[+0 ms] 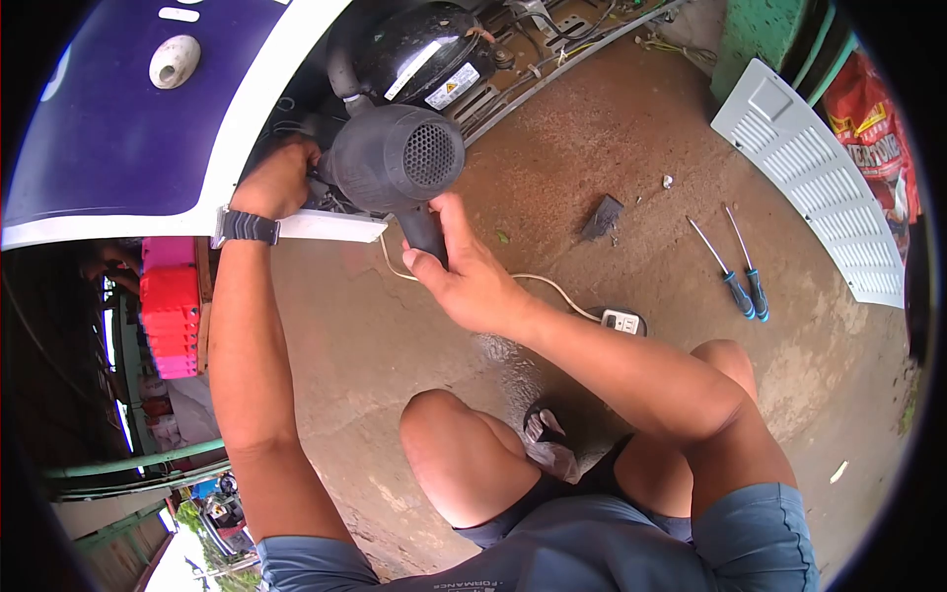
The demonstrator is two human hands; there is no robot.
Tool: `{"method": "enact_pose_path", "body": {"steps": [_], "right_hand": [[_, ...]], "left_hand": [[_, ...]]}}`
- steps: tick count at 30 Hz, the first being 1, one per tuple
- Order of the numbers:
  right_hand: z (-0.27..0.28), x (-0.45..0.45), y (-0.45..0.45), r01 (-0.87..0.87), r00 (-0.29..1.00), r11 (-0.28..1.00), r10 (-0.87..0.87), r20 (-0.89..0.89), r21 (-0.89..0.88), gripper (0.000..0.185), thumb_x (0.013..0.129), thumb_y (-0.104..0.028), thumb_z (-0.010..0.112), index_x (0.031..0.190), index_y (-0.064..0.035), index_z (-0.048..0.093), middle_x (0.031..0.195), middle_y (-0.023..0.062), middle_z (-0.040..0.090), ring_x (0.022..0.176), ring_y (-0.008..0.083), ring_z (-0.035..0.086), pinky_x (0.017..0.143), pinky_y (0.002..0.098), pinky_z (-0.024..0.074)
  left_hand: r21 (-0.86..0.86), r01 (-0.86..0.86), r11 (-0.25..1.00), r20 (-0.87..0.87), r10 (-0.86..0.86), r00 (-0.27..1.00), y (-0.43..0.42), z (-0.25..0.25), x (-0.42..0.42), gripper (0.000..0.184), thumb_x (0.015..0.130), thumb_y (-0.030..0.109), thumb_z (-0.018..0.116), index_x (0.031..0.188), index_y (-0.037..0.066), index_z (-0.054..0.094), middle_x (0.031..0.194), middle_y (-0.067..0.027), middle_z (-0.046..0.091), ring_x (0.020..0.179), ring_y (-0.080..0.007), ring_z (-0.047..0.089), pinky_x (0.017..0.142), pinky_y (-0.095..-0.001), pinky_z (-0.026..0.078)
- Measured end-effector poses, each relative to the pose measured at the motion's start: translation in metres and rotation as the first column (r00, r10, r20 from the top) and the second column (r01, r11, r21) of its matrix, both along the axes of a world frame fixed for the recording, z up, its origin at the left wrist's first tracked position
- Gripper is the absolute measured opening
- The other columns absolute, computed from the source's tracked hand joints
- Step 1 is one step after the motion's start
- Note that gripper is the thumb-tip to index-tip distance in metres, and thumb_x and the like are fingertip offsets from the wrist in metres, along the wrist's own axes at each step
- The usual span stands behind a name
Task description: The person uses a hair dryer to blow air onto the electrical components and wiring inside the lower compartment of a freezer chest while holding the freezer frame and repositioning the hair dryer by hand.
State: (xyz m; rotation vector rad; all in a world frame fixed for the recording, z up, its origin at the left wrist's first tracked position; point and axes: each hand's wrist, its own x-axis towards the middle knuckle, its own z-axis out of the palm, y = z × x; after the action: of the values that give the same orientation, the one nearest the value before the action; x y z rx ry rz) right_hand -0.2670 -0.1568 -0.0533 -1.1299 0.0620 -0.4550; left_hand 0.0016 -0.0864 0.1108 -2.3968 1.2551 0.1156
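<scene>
A dark grey hair dryer (380, 158) is held by its handle in my right hand (469, 271), fingers wrapped round it. Its honeycomb-vented rear faces me, and its nozzle points left into the open base of a cabinet with a dark blue panel (128, 118) and white frame. My left hand (276, 178), below a watch with a dark strap (251, 228), reaches into that opening near the nozzle. Its fingertips are hidden in shadow and behind the dryer. Just beyond the dryer sits a black compressor (409, 49) with a warning label (453, 86) and a pipe.
Two blue-handled screwdrivers (738, 286) lie on the concrete floor at right. A slatted white vent panel (819, 178) leans near a red bag (868, 118). A small black box (603, 217) and a socket block (621, 321) with a pale cord (557, 289) are nearby. Red and pink stacked containers (170, 316) stand left.
</scene>
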Motion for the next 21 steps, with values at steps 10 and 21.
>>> {"method": "enact_pose_path", "body": {"steps": [10,21], "right_hand": [[0.004,-0.005,-0.005,0.061,0.996,0.996,-0.065,-0.054,-0.069,0.051,0.104,-0.014,0.06,0.147,-0.0137,0.033,0.112,0.0111,0.063,0.103,0.0211,0.063,0.094,0.0405,0.0513],[0.016,-0.017,-0.022,0.009,0.992,0.994,-0.022,-0.127,-0.108,0.056,0.099,-0.019,0.059,0.148,-0.0099,0.033,0.122,0.0325,0.064,0.111,0.0503,0.066,0.096,0.0542,0.0495]], "left_hand": [[0.017,-0.043,0.999,0.045,0.042,0.998,-0.002,-0.001,-0.005,0.036,0.083,-0.012,0.062,0.115,0.003,0.07,0.123,-0.0206,0.071,0.118,-0.0383,0.066,0.099,-0.0434,0.053],[-0.062,0.017,0.998,0.014,-0.016,1.0,-0.001,-0.003,-0.001,0.028,0.079,-0.013,0.064,0.102,0.002,0.071,0.108,-0.0205,0.072,0.109,-0.0378,0.069,0.092,-0.0419,0.054]]}}
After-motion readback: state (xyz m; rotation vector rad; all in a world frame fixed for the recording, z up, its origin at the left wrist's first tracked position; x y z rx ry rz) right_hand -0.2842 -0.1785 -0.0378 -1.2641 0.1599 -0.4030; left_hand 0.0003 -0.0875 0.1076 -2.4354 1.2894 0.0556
